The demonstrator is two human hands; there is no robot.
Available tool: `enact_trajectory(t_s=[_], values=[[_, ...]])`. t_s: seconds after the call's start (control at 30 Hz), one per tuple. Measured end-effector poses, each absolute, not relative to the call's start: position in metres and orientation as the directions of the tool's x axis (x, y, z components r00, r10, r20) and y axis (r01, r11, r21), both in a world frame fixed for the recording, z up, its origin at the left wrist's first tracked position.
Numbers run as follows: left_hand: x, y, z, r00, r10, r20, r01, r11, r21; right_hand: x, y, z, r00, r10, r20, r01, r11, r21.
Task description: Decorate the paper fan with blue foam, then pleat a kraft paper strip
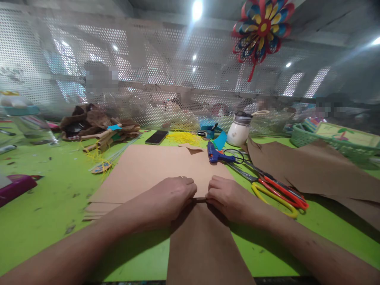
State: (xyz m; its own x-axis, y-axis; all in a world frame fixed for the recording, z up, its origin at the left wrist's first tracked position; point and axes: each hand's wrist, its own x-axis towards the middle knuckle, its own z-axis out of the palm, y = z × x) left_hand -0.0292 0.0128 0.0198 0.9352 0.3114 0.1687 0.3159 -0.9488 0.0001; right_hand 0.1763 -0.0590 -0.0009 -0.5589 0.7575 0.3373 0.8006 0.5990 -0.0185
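A strip of brown paper point(204, 245) runs from between my hands down over the table's near edge. Its far end is rolled or folded into a narrow dark edge. My left hand point(175, 196) is closed on the left end of that edge, fingers curled. On the right end, my right hand point(227, 198) pinches the same paper with bent fingers. Beneath and beyond both hands lies a stack of light brown sheets point(148, 166). Both sets of fingertips are partly hidden.
To the right are a blue glue gun point(218, 154), scissors with red handles point(283, 192) and yellow handles point(274, 200), and large brown paper point(297, 166). A phone point(156, 137), yellow shreds point(187, 137) and a white jar point(238, 130) stand behind. A purple object point(18, 187) sits left.
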Motion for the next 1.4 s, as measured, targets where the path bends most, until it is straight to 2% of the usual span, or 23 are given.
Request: enact_trajectory(t_s=[0.2,0.3,0.47,0.57,0.93,1.2,1.4], values=[[-0.035,0.013,0.022,0.932,0.342,0.122,0.345,-0.939,0.000,0.179,-0.061,0.006,-0.516,0.815,0.264,0.818,0.560,-0.132],[-0.035,0.012,0.024,0.938,0.331,0.105,0.331,-0.943,0.017,0.182,-0.060,0.009,-0.498,0.835,0.235,0.812,0.544,-0.212],[-0.036,0.015,0.024,0.951,0.287,0.114,0.281,-0.957,0.067,0.186,-0.055,0.009,-0.504,0.832,0.232,0.789,0.553,-0.268],[-0.035,0.016,0.023,0.953,0.282,0.113,0.275,-0.959,0.073,0.186,-0.054,0.009,-0.510,0.828,0.233,0.787,0.558,-0.262],[-0.036,0.016,0.027,0.941,0.324,0.101,0.319,-0.946,0.061,0.181,-0.063,0.013,-0.463,0.866,0.191,0.866,0.488,-0.113],[-0.036,0.018,0.024,0.946,0.307,0.105,0.294,-0.948,0.122,0.182,-0.059,0.012,-0.435,0.880,0.192,0.844,0.473,-0.252],[-0.036,0.017,0.025,0.947,0.302,0.109,0.291,-0.951,0.102,0.186,-0.061,0.013,-0.399,0.900,0.174,0.866,0.432,-0.251]])
